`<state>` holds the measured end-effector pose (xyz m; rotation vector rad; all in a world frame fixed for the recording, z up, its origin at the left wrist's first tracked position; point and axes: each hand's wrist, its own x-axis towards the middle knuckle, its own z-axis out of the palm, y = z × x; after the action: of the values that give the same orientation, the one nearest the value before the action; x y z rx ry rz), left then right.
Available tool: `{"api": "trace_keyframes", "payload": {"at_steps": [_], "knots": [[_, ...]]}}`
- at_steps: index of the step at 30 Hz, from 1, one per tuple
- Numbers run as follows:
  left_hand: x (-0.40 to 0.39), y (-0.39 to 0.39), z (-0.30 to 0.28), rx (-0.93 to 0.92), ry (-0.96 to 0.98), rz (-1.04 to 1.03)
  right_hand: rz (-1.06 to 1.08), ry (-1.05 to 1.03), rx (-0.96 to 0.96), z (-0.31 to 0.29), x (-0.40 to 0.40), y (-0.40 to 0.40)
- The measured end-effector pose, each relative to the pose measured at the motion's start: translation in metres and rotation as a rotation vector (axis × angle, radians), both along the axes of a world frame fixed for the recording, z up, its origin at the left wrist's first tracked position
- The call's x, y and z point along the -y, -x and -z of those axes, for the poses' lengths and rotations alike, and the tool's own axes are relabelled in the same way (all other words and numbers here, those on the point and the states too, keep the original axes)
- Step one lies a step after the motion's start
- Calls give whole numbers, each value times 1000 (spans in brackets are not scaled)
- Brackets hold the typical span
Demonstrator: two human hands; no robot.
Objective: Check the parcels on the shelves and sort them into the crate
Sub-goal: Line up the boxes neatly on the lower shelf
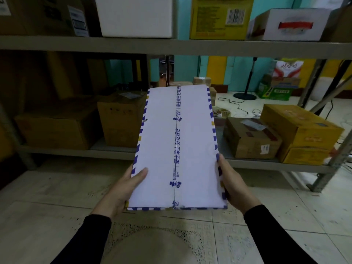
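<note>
- The flat white cardboard parcel with blue-and-yellow striped edges and a blue-printed tape seam (177, 149) is held in front of the grey metal shelves (171, 47), above the tiled floor.
- Its long axis runs away from the person, towards the shelves.
- The left hand (123, 189) grips the near left edge, thumb on top.
- The right hand (233, 183) clasps the near right edge.
- Both hands are equally near; no crate is in view.
</note>
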<state>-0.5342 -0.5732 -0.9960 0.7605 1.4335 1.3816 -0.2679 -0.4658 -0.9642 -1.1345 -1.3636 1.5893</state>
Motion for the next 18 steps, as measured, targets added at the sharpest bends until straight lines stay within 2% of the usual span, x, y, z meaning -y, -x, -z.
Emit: {"api": "trace_keyframes", "payload": {"at_steps": [4, 6, 8, 11, 13, 15, 18], "knots": [[-5, 3, 1, 44, -15, -51, 36, -70, 61, -1, -16, -11], [-6, 7, 2, 113, -17, -96, 91, -119, 189, 5, -21, -21], [-6, 13, 7, 177, -14, -102, 61, -45, 302, 13, -23, -30], [-3, 17, 9, 226, 19, -66, -38, 226, 100, 16, -19, -35], [-3, 16, 9, 199, 42, -54, -28, 311, -59, 17, -17, -37], [-1, 10, 2, 73, 29, -74, -11, 319, -174, 16, -17, -38], [-4, 2, -14, -219, -9, -217, 20, 301, -214, 12, -18, -40]]}}
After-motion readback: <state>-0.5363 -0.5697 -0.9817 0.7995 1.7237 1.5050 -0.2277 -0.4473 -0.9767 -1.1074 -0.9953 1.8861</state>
